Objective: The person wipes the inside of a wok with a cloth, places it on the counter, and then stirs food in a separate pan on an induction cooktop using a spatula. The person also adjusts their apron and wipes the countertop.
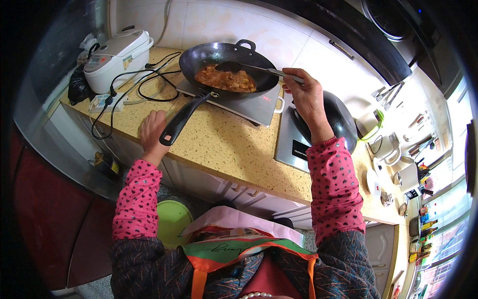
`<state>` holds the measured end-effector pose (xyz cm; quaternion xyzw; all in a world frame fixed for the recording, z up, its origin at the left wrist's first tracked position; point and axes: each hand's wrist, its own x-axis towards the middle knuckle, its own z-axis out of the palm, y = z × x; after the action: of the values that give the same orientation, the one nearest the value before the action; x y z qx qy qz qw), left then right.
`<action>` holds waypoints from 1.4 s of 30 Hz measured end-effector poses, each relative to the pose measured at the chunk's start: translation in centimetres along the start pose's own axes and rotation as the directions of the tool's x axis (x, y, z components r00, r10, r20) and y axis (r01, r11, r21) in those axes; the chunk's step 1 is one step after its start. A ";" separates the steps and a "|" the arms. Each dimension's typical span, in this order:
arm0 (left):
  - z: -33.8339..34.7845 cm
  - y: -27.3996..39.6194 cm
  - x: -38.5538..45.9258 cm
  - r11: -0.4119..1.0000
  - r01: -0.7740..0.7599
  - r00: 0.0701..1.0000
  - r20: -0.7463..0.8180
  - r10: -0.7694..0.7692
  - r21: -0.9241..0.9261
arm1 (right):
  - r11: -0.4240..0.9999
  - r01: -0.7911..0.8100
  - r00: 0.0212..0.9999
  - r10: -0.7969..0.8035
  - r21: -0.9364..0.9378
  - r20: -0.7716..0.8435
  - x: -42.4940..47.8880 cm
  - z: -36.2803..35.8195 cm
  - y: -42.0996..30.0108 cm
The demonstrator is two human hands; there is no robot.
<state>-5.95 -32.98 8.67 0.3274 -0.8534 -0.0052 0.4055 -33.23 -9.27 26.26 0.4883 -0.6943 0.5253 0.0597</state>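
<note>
My right hand (304, 91) grips the handle of a cooking spatula (257, 68), whose dark head rests in the food inside a black wok (224, 52). Reddish-brown stewed food (226, 79) lies in the bottom of the wok. The wok sits on a portable induction cooker (246, 108) with a lit red display. Its long black handle (185, 119) points towards me, to the right of my left hand (152, 130). That hand rests on the counter edge, fingers together; what lies under its palm is hidden.
A white rice cooker (117, 61), a power strip (108, 102) and looping black cables stand at the left. A dark domed lid or pan (334, 116) lies on a gas hob (291, 140) at the right. Below the counter stands a green bin (173, 222). A range hood (351, 33) hangs above.
</note>
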 end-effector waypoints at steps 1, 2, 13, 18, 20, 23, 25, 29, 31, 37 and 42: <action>0.0 0.0 0.0 1.000 -0.001 1.000 -0.008 0.001 -0.006 | 1.000 -0.013 1.000 0.013 0.000 0.004 -0.1 0.0 -0.2; -0.1 0.0 -0.1 1.000 -0.001 1.000 -0.015 0.001 -0.011 | 1.000 -0.027 1.000 0.027 -0.001 0.008 -0.3 -0.1 -0.6; 0.3 -0.3 -0.2 1.000 0.016 1.000 0.001 -0.016 -0.020 | 0.968 0.164 0.984 -0.148 -0.188 0.098 -4.5 1.7 2.5; 1.0 -0.3 0.1 0.999 0.011 1.000 0.026 -0.010 -0.036 | 0.973 0.158 0.984 -0.142 -0.169 0.106 -7.5 -0.2 2.5; 1.4 -0.9 0.1 0.998 0.028 0.999 0.030 -0.026 -0.059 | 0.962 0.166 0.986 -0.161 -0.218 0.038 -9.6 -1.4 1.5; 1.5 -1.3 -0.2 0.999 0.026 1.000 0.009 -0.026 -0.018 | 0.987 0.113 0.987 -0.125 -0.111 -0.102 -15.4 -3.3 -0.8; 2.3 -2.0 -0.5 1.000 -0.019 1.000 -0.015 0.019 0.014 | 0.996 0.084 0.993 -0.087 -0.038 -0.085 -21.0 -4.2 -1.9; 3.3 -0.9 -0.7 0.985 -0.164 0.985 0.043 0.166 -0.061 | 0.986 -0.166 0.972 0.167 -0.020 0.163 -32.3 -4.7 0.3; 2.7 2.5 -0.9 0.979 -0.170 0.973 0.137 0.184 -0.109 | 0.892 -0.436 0.893 0.412 0.122 0.183 -37.4 -3.2 2.8; 2.7 13.1 -3.5 0.938 -0.270 0.926 0.209 0.315 -0.215 | 0.818 -0.567 0.757 0.563 -0.096 0.330 -48.0 -1.3 9.4; 3.7 22.1 -5.7 0.785 -0.429 0.819 0.175 0.547 -0.448 | 0.701 -0.714 0.666 0.677 0.002 0.314 -50.7 -0.8 14.0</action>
<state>-18.21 -13.37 8.37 0.0009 -0.9412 -0.1166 0.3171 -17.82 22.11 -12.99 0.2599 -0.7946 0.4730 -0.2781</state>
